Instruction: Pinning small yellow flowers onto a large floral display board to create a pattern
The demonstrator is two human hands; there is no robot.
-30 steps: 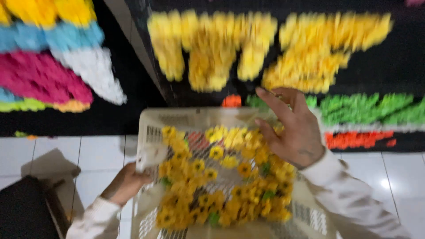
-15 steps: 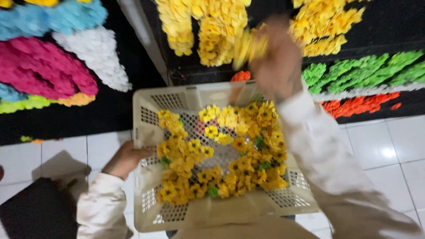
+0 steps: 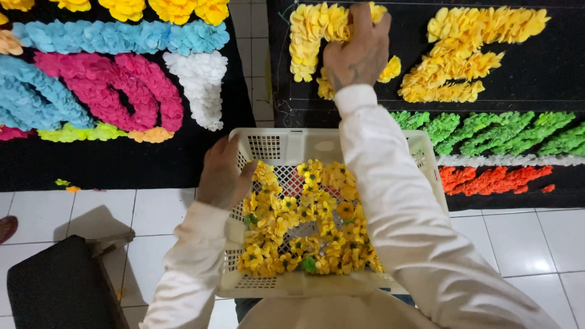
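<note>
Flowers (image 3: 311, 225), small and yellow with green bits, heaped in a cream perforated plastic basket (image 3: 268, 146) held low in the view, above white floor tiles (image 3: 79, 210). Left hand (image 3: 222, 173) clamped on the basket's left rim, grip closed around the edge, fingers over the top and thumb side toward the heap. Right hand (image 3: 358, 52) stretched well beyond the basket's far rim, pressed onto a yellow flower shape (image 3: 308, 36) on a black board (image 3: 548, 79); fingers bent down into the petals, and whether that grip pinches a flower or only presses cannot be told. White sleeve (image 3: 396, 201) crossing the basket's right half from the right grip back toward the body.

Just right of the right grip, a second yellow flower shape (image 3: 463, 55) laid in slanting strokes. Nearer than that, between the right grip and the basket's right side, green flower strokes (image 3: 493, 131), then a thin white flower line (image 3: 506, 160), then red-orange strokes (image 3: 493, 178).

Left of the right grip, past a strip of tiles, another black board (image 3: 122, 161) bearing light blue curls (image 3: 116, 36), magenta curves (image 3: 109, 85), a white cluster (image 3: 201, 85) and a yellow-green strip (image 3: 79, 132). Near the left grip, lower left, a dark stool (image 3: 55, 286).
</note>
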